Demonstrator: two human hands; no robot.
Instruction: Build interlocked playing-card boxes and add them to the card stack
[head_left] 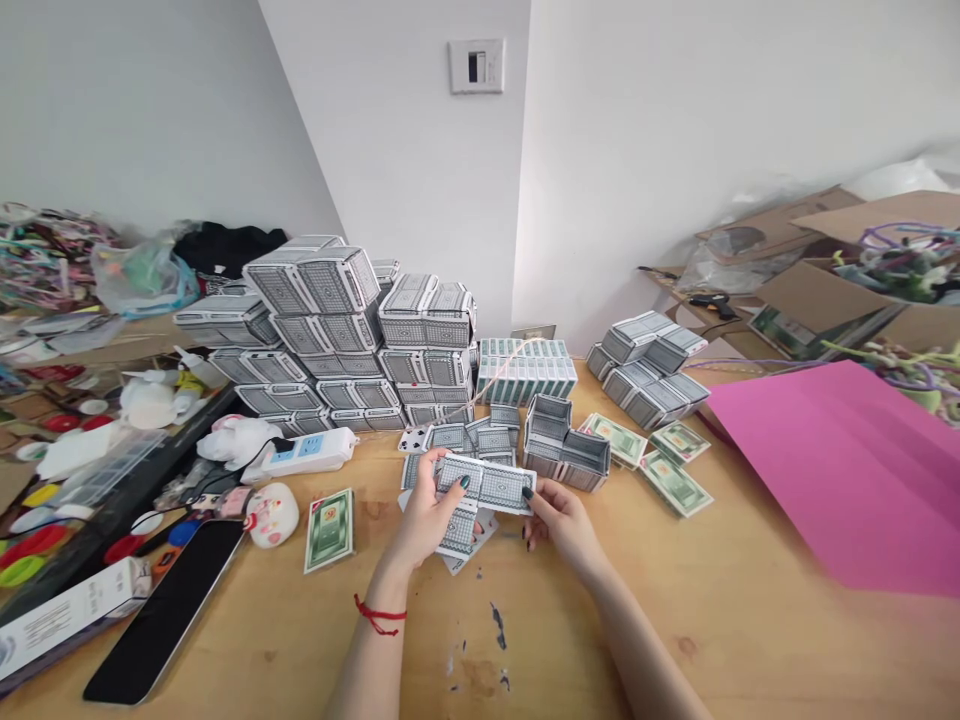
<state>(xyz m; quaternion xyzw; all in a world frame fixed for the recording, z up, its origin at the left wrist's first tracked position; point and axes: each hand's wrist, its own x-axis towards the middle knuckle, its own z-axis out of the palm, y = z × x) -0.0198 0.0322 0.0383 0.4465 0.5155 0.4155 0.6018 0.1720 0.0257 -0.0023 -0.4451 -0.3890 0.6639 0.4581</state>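
Observation:
My left hand (433,515) is closed on the left part of a piece made of joined playing cards (487,485), patterned backs up. At its right end, my right hand (559,520) pinches the same piece between thumb and fingers. Beneath it, loose playing cards (484,530) lie on the table, partly hidden. Just beyond are small folded card pieces (448,437) and an open-topped card box structure (570,445). A red string bracelet circles my left wrist.
Tall stacks of card blocks (322,320) stand at the back left, with another card block (649,365) at right. Green card packs (675,482), a pink sheet (840,480), a power strip (311,452) and a phone (169,610) lie around the wooden table (622,620).

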